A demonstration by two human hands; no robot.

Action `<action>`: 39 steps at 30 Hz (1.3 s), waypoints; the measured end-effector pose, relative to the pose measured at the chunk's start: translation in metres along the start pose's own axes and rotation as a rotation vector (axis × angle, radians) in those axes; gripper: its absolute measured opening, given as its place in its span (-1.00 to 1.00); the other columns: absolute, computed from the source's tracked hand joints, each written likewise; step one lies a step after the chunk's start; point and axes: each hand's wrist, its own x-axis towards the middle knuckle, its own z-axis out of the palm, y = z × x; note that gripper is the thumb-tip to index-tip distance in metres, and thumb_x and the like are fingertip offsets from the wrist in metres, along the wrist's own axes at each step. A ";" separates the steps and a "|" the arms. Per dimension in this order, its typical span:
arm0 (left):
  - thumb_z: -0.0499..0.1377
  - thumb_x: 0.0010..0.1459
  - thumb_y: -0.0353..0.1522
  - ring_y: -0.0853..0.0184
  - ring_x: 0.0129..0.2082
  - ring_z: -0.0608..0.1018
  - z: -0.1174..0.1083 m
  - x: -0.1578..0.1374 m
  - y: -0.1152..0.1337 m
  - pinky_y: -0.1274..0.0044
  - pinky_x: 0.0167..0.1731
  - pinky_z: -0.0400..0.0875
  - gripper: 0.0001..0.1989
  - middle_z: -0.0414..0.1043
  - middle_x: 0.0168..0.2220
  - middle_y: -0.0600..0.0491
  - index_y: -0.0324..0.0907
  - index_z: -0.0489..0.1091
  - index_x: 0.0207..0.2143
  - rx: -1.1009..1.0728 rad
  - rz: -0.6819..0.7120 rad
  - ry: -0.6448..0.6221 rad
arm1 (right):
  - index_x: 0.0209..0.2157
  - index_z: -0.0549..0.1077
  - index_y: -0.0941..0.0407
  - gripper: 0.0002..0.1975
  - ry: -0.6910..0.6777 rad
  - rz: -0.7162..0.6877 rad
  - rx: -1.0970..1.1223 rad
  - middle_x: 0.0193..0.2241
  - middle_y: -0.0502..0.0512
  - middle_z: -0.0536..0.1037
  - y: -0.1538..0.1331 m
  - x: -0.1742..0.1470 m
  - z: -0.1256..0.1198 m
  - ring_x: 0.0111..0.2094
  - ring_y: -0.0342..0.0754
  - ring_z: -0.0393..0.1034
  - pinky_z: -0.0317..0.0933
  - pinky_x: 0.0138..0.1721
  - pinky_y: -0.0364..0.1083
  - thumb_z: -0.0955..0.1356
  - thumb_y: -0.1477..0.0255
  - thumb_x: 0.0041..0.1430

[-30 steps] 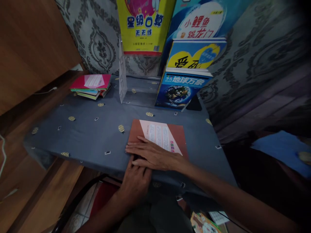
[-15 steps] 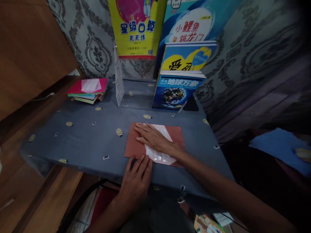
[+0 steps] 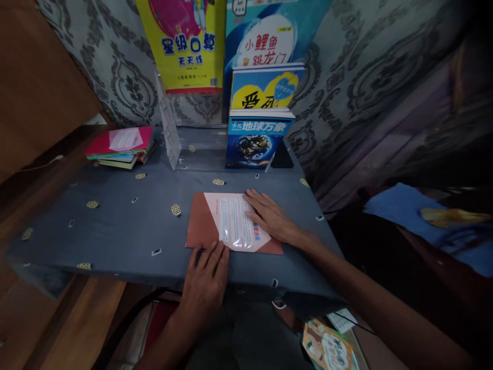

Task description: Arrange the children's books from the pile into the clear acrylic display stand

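Observation:
A thin reddish-brown book [image 3: 202, 221] with a pale pink printed panel lies flat near the front of the table. My right hand [image 3: 267, 213] rests on its right part, palm down with the fingers stretched out. At the book's near edge, left of its middle, my left hand [image 3: 208, 272] lies with its fingertips touching the edge or the cloth beside it; its fingers are extended and it grips nothing. Part of the panel's right side is hidden under my right hand.
Behind the book stands a clear acrylic rack [image 3: 167, 123] holding a yellow workbook [image 3: 185, 61] and a blue earth-cover book [image 3: 254, 141]. A stack of books [image 3: 121, 141] lies at the back left. The table has a grey-blue cloth [image 3: 127, 226]. An orange book [image 3: 327, 344] lies below the table.
My right hand has slid rightward across the cover, uncovering more of the pink panel. My left hand stays at the near edge. The camera view has turned slightly right.

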 end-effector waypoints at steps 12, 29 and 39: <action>0.13 0.35 -0.22 0.00 0.08 0.50 -0.001 0.030 -0.011 0.14 0.05 0.41 -0.63 0.46 0.09 -0.22 -0.21 0.36 0.12 -0.001 0.003 -0.166 | 0.43 0.02 0.12 -0.40 -0.009 -0.056 -0.162 0.43 0.29 0.09 -0.033 -0.075 -0.004 0.45 0.13 -0.10 -0.05 0.38 0.28 0.14 0.21 0.48; 0.16 0.04 0.26 -0.14 0.44 0.07 0.005 0.016 -0.039 -0.12 0.32 -0.04 0.09 0.05 0.41 -0.35 -0.21 -0.02 0.40 -0.105 0.206 -0.351 | 0.39 0.16 -0.01 -0.39 0.086 -0.108 -0.211 0.33 0.24 0.31 -0.077 -0.139 0.000 0.35 0.14 0.17 0.06 0.28 0.25 0.32 0.40 0.35; 0.16 0.30 -0.39 0.07 0.36 0.28 -0.005 0.002 -0.035 0.03 0.32 0.12 -0.51 0.31 0.31 -0.17 -0.12 0.26 0.27 -0.152 0.218 -0.271 | 0.13 0.47 0.06 -0.66 0.377 -0.212 0.004 -0.09 0.18 0.68 -0.096 -0.152 0.000 -0.06 0.08 0.52 0.16 0.16 0.25 0.30 0.38 0.37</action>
